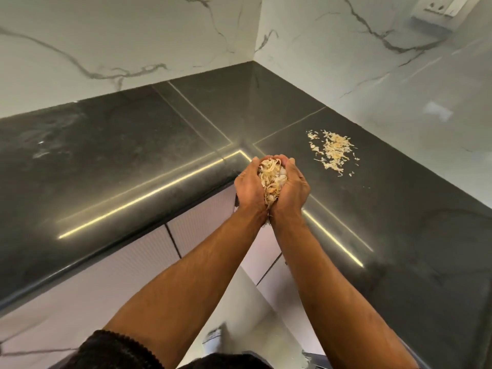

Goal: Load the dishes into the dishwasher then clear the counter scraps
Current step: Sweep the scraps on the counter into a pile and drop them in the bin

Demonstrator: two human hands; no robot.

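Observation:
My left hand (pixel 249 187) and my right hand (pixel 291 189) are cupped together at the inner corner of the dark L-shaped counter (pixel 133 155). Between the palms sits a heap of pale, papery peel scraps (pixel 271 179). The hands hover just over the counter's front edge. A second patch of loose scraps (pixel 332 151) lies spread on the counter to the right of my hands, near the wall. No dishes or dishwasher are in view.
White marble-pattern walls (pixel 133 43) rise behind both runs of the counter. A wall socket (pixel 442 9) sits at the top right. Pale ribbed cabinet fronts (pixel 127 267) run under the counter edge. Light floor shows below my forearms.

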